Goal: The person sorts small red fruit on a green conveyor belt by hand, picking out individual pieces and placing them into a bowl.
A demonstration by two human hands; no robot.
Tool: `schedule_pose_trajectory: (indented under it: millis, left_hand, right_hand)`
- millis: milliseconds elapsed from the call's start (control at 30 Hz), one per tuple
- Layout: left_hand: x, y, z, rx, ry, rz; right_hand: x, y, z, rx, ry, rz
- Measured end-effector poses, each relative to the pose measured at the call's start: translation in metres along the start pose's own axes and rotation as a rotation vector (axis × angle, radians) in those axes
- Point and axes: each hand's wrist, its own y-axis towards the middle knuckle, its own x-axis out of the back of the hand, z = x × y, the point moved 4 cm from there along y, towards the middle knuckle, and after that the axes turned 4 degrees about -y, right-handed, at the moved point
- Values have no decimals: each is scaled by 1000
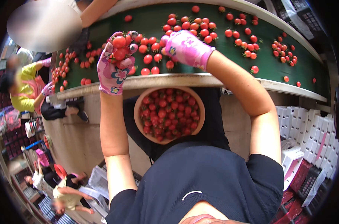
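Observation:
My left hand (116,63), in a pink flowered glove, is turned palm up with its fingers curled around several red cherry tomatoes (119,42). It is above the near edge of a green conveyor belt (102,75). My right hand (187,47), gloved alike, reaches palm down over the belt. Its fingertips point left among loose cherry tomatoes (147,58); whether they grip one is hidden. Between my legs, below the belt's edge, a round pale-orange tub (137,123) holds a heap of red cherry tomatoes (169,114).
The belt's pale near rail (186,79) runs between me and the tomatoes. More tomatoes (284,51) lie along the belt to the right. A worker in yellow (26,92) sits at the left. White crates (306,131) are stacked at the right; other people (68,196) are behind left.

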Motion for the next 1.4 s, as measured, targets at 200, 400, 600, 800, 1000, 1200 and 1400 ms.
schedule_pose_trajectory:
  millis: [200, 400, 600, 800, 1000, 1200, 1400]
  left_hand:
    - [-32, -86, 41, -30, 317, -124]
    - [-30, -143, 103, -303, 1481, -153]
    - [-31, -154, 139, -383, 1718, -65]
    - [-39, -188, 161, -307, 1905, -106]
    - [-50, -214, 201, -301, 2107, 43]
    - [-55, -223, 207, -453, 2181, -3]
    - [-77, -206, 222, -471, 2238, 68]
  right_hand:
    - [14, -15, -20, -124, 208, -126]
    - [70, -78, 12, -65, 508, -573]
    - [12, -160, 105, -28, 622, -553]
    - [-45, -205, 126, -34, 372, -336]
    - [-38, -219, 119, 42, 352, -323]
    - [-19, -239, 108, 17, 338, -351]
    - [0, -253, 94, 131, 370, -375]
